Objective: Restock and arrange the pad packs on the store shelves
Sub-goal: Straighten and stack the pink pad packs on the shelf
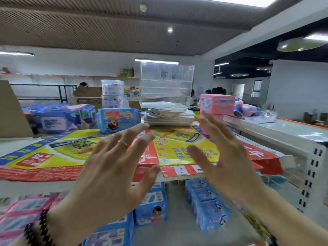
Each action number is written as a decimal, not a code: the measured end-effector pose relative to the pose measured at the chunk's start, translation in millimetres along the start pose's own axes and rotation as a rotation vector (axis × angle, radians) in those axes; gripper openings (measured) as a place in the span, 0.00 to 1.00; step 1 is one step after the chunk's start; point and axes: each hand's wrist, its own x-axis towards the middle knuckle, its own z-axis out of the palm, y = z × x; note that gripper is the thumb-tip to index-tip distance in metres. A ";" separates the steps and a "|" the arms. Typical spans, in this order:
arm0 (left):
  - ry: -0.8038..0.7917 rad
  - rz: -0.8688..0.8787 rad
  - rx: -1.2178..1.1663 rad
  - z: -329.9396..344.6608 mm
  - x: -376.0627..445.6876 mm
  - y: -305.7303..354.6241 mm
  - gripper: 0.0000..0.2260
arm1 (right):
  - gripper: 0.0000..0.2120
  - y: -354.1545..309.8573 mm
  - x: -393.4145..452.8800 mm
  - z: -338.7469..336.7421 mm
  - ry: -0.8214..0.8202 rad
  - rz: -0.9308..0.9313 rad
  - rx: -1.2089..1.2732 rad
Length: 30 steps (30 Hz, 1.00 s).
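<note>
My left hand point(113, 167) and my right hand point(223, 151) are both raised in front of the top shelf point(16, 188), fingers spread, holding nothing. Behind them a blue pad pack point(118, 119) stands upright on the top shelf, and a pink pack point(217, 103) stands to the right of it. On the shelf below, several blue pad packs point(152, 206) stand in rows, with more blue packs point(211, 210) to the right. Pink packs point(23, 213) lie at the lower left.
Flattened yellow-and-red printed bags point(177, 148) cover the top shelf. A stack of flat boards point(168, 116) with a clear acrylic drawer unit point(166, 80) sits behind. Blue wipe packs point(58, 118) lie at the left. A white shelf upright point(310, 174) stands at the right.
</note>
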 end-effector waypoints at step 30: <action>-0.468 -0.142 0.078 103.5 155.3 39.3 0.28 | 0.45 247.1 178.0 41.1 -0.162 0.465 -0.320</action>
